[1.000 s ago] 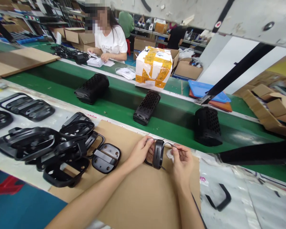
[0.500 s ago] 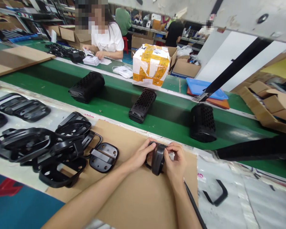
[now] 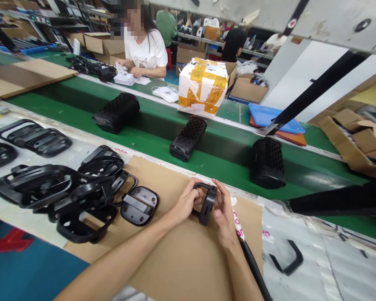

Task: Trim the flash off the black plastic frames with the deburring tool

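Below the green conveyor (image 3: 156,131) across the frame, on brown cardboard (image 3: 175,259) at lower centre, the left hand (image 3: 189,200) curls its fingers around the left side of a black bracket (image 3: 207,205), its grip partly hidden. The right hand (image 3: 224,213), loosely open, has its fingertips against the bracket's right edge; any pinch is unclear.

There's "Yourself" in script across the white shirt (image 3: 148,49), Chinese characters on the orange tape (image 3: 199,75) round the white box (image 3: 191,83)! Pink "ko" on the white sheet (image 3: 285,234), more pink letters, partly hidden, down the white strip (image 3: 237,221).
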`<state>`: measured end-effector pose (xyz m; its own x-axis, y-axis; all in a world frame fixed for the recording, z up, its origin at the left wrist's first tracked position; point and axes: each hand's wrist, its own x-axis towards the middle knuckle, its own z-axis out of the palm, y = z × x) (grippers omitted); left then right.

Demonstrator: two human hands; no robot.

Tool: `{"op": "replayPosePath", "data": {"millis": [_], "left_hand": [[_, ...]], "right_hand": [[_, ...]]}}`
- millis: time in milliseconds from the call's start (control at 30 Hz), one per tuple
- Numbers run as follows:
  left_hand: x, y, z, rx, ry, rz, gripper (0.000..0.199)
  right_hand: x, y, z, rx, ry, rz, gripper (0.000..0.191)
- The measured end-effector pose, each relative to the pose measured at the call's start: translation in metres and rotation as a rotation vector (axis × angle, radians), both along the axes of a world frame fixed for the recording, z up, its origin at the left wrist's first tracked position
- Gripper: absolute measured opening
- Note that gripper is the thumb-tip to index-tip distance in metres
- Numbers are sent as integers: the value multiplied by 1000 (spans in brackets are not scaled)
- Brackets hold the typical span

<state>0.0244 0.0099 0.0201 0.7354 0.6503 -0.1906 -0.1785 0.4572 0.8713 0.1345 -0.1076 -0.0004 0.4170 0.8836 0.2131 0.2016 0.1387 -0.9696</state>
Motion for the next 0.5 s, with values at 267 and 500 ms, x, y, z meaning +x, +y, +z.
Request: {"op": "replayPosePath", "data": {"millis": [267, 500], "left_hand": [[3, 3, -2, -173, -77, -177, 35], [0, 14, -2, -548, -111, -307, 39]], "right_hand": [[-2, 3, 7, 46, -109, -128, 70], [2, 3, 11, 42, -93, -82, 69]]}}
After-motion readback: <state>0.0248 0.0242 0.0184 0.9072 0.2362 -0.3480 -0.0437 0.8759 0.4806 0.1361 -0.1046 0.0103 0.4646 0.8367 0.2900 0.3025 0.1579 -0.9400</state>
